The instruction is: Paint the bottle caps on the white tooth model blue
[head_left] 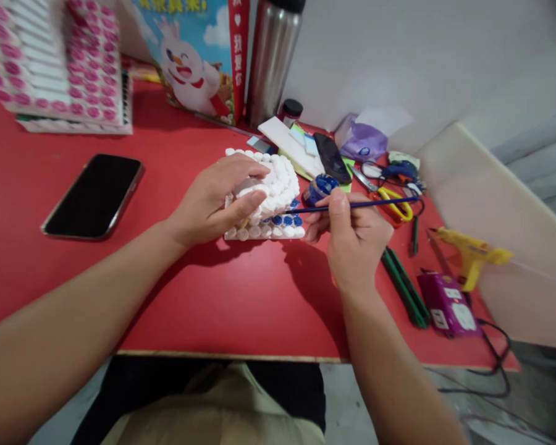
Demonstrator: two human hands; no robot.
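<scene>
A white model made of small round caps (278,185) stands on the red table (167,284), with some caps along its lower right side painted blue. My left hand (217,198) is curled over its top and left side, holding it. My right hand (352,238) pinches a thin blue paintbrush (380,204) that lies nearly level, its tip touching the blue caps at the model's right side. A small pot of blue paint (319,187) sits just behind the brush.
A black phone (95,196) lies at the left. Stacked pink-and-white boxes (60,62), a cartoon box (189,55) and a steel bottle (271,59) stand at the back. Scissors (391,204), a yellow glue gun (472,254), green pens (405,287) and a purple pack (447,306) crowd the right side.
</scene>
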